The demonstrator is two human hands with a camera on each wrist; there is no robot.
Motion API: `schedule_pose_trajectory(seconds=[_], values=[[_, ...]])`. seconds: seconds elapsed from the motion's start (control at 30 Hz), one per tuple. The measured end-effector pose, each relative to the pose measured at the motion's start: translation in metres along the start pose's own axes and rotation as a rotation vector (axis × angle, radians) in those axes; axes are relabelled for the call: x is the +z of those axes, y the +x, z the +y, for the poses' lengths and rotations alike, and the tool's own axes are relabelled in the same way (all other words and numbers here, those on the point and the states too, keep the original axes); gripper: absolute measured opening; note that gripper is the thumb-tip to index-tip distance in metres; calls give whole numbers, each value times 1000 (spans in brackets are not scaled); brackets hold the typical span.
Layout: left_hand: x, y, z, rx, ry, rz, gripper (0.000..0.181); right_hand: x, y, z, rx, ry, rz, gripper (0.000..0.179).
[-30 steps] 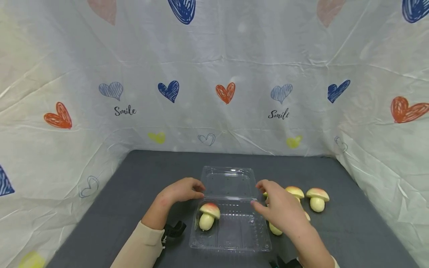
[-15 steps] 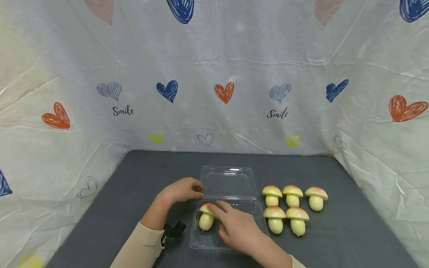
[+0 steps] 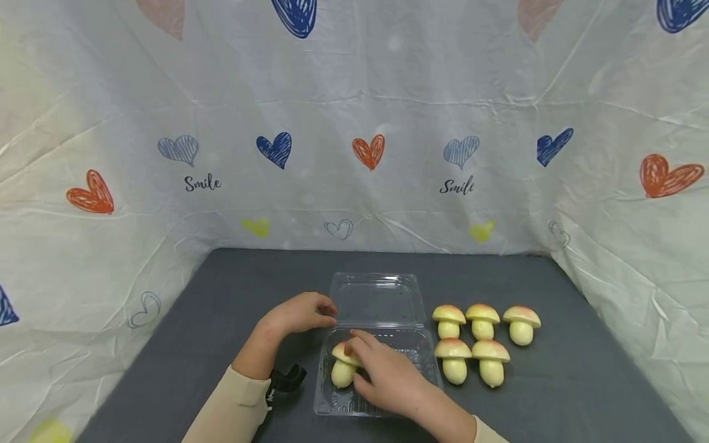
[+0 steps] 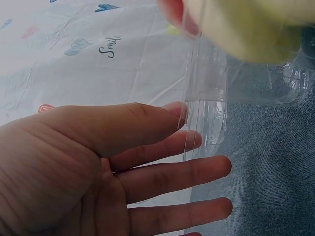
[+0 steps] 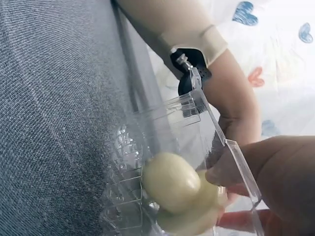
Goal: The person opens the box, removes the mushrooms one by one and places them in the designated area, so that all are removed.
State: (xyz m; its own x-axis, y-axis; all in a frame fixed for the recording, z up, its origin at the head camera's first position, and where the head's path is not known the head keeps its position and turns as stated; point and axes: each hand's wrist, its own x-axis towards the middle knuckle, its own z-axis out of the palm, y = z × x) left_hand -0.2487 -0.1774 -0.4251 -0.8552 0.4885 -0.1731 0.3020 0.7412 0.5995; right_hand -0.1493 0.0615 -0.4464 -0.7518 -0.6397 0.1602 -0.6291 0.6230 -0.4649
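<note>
A clear plastic clamshell box (image 3: 373, 298) lies with its lid laid back on the dark table. In its base, at the left, is a yellow toy mushroom (image 3: 342, 373) with a reddish top. My right hand (image 3: 390, 378) reaches into the base and grips the cap of this toy mushroom between thumb and fingers; the right wrist view shows the mushroom's pale rounded stem (image 5: 170, 182) through the clear wall. Beside the hinge on the left is my left hand (image 3: 301, 312), its fingers extended. In the left wrist view, the left thumb (image 4: 147, 125) meets the box's edge.
Several more toy mushrooms (image 3: 453, 357) stand in two rows just right of the box. The dark table (image 3: 266, 271) is bounded at the back and sides by a white cloth (image 3: 321, 184) with printed hearts.
My right hand has come left from beside the rows of mushrooms into the box and taken hold of the mushroom there, which has shifted slightly. The left hand stays in place.
</note>
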Motion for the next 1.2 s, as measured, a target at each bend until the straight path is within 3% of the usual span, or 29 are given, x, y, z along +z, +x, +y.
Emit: schedule_pose_trajectory(seconds=[0.1,0.27,0.4,0.7,0.87,1.07,1.2], values=[[0,0,1,-5,-6,-5,27,3,1,0,-28,-14,30,26],[-1,0,1,6,8,-2,27,10,1,0,-14,-27,57,33],[-1,-1,2,14,19,1,27,9,2,-1,3,-33,34,46],[-1,-2,1,25,18,7,27,0,0,0,-4,21,-1,46],[-1,-1,0,25,19,12,27,-18,-3,5,77,96,-40,54],[0,-2,2,13,14,13,27,-61,-14,18,133,105,12,58],[0,-2,2,1,15,15,27,-87,-26,32,148,183,-10,54]])
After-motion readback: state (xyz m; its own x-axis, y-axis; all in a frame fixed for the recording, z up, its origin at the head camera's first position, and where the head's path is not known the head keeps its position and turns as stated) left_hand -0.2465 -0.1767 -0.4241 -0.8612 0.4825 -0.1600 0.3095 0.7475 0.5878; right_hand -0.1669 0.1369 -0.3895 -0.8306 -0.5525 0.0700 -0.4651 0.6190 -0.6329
